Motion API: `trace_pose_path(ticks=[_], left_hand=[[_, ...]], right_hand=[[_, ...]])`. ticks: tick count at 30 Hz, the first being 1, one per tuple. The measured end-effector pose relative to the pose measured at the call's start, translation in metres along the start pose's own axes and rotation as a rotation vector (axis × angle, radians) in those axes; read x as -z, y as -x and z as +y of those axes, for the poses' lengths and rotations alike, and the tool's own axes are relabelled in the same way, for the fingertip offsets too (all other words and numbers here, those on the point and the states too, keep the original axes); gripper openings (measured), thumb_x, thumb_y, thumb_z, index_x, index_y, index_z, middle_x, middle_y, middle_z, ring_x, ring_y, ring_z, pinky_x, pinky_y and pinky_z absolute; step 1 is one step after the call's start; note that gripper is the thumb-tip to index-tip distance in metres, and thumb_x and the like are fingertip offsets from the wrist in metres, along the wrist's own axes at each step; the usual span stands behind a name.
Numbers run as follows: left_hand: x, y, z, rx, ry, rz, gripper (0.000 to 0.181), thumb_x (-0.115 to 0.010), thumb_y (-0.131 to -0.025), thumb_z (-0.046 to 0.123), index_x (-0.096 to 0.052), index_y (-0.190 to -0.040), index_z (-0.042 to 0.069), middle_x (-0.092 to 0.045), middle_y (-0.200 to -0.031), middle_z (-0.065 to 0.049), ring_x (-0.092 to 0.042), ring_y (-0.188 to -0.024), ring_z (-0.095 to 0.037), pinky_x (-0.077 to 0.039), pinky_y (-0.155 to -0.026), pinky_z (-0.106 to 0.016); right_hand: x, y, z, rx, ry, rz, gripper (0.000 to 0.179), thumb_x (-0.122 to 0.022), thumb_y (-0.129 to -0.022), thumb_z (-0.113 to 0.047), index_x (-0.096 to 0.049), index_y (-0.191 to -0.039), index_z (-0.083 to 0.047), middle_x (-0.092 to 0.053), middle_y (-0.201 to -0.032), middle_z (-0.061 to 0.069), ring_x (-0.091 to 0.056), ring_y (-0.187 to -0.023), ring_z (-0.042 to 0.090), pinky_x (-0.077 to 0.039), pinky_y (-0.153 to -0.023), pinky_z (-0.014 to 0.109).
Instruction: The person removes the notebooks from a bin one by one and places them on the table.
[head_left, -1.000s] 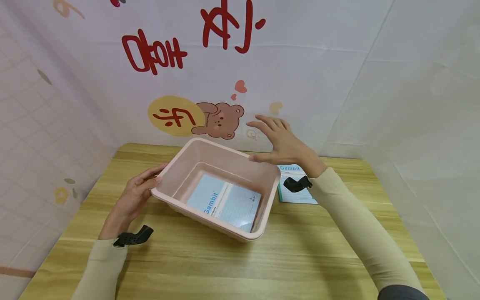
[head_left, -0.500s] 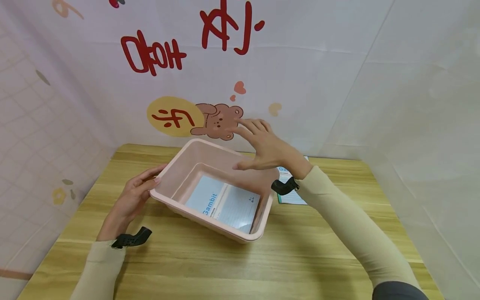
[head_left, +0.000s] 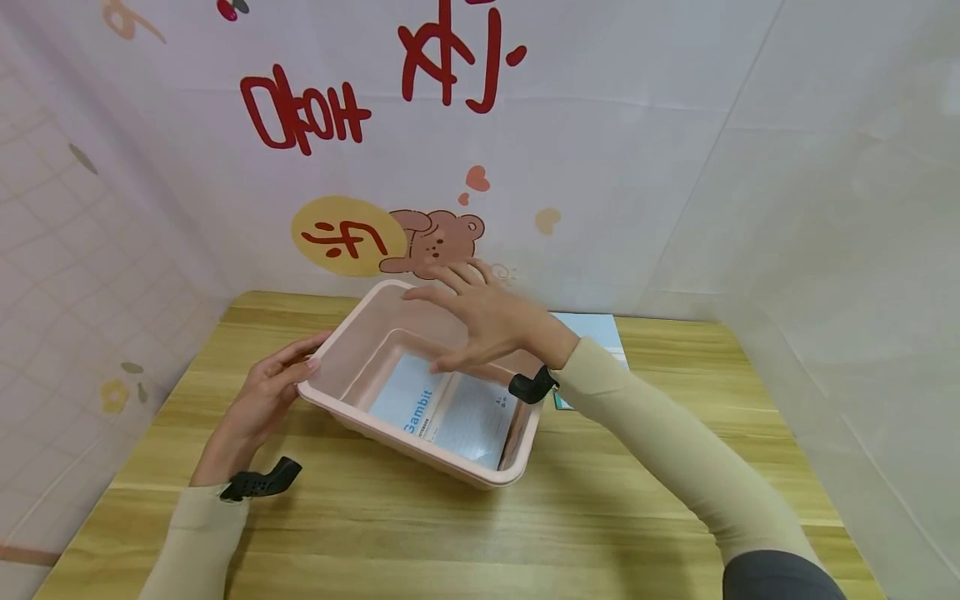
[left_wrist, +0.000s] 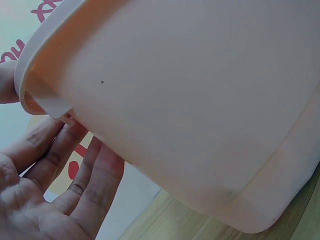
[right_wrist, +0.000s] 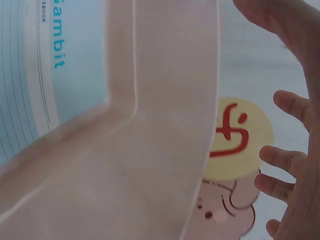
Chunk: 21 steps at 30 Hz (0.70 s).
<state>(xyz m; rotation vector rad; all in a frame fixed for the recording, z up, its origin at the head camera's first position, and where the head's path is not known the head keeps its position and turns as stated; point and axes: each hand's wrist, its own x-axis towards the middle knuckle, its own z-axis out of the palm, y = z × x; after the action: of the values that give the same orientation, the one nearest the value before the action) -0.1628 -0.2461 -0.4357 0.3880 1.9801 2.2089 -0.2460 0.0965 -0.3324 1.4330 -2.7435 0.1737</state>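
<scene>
Fingers of the right hand (head_left: 491,318) are spread wide and hold nothing. Fingers and thumb of the left hand (head_left: 272,387) grip the near-left corner of a pink bin (head_left: 405,441), with the thumb on the rim.

Biggest is the white wall (head_left: 615,158) at the back, then the wood table (head_left: 420,542). Next comes the bin, over the middle of the table; I can't tell if its bottom sits flat. The right hand hangs above it, and I see no touch. One blue-and-white notebook (head_left: 457,423) lies in the bin. Another notebook (head_left: 591,330) lies on the table past the bin, partly hidden by the right arm.

My guess is that the step now is keeping the bin steady while the right hand reaches over it. The next move likely needs a firm left grip, and right fingers kept clear of the rim until they close on something.
</scene>
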Motion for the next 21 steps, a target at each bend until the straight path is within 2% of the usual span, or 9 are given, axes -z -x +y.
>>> trace_pose_path(ticks=[7, 10, 16, 21], left_hand=[[0.000, -0.001, 0.000, -0.002, 0.003, -0.008, 0.044, -0.051, -0.107, 0.009, -0.050, -0.151, 0.008, -0.062, -0.133, 0.010, -0.061, -0.111, -0.004, -0.054, -0.087, -0.018], [0.000, -0.001, 0.000, 0.001, -0.004, -0.008, 0.044, -0.051, -0.107, 0.010, -0.050, -0.151, 0.008, -0.062, -0.133, 0.010, -0.061, -0.111, -0.004, -0.054, -0.088, -0.019], [-0.001, -0.001, 0.001, 0.004, -0.018, -0.003, 0.044, -0.051, -0.107, 0.011, -0.050, -0.151, 0.008, -0.061, -0.136, 0.009, -0.060, -0.112, -0.005, -0.053, -0.088, -0.018], [-0.002, 0.000, 0.001, 0.008, -0.017, 0.005, 0.044, -0.051, -0.107, 0.011, -0.051, -0.151, 0.008, -0.062, -0.135, 0.011, -0.060, -0.112, -0.004, -0.053, -0.088, -0.018]], right_hand=[[-0.015, -0.015, -0.012, 0.087, -0.026, -0.068, 0.096, -0.065, -0.080, -0.078, -0.031, -0.158, -0.036, -0.024, -0.168, 0.008, -0.015, -0.158, 0.031, -0.009, -0.125, 0.059], [-0.021, -0.020, -0.017, 0.098, -0.004, -0.112, 0.096, -0.064, -0.080, -0.080, -0.029, -0.159, -0.038, -0.025, -0.167, 0.007, -0.017, -0.157, 0.030, -0.008, -0.126, 0.060], [-0.037, -0.034, -0.027, 0.115, 0.018, -0.181, 0.097, -0.065, -0.078, -0.080, -0.030, -0.159, -0.038, -0.030, -0.162, 0.005, -0.021, -0.153, 0.025, -0.012, -0.126, 0.051], [-0.048, -0.044, -0.034, 0.107, 0.039, -0.272, 0.097, -0.067, -0.077, -0.078, -0.030, -0.158, -0.038, -0.031, -0.160, 0.004, -0.023, -0.151, 0.028, -0.012, -0.126, 0.053]])
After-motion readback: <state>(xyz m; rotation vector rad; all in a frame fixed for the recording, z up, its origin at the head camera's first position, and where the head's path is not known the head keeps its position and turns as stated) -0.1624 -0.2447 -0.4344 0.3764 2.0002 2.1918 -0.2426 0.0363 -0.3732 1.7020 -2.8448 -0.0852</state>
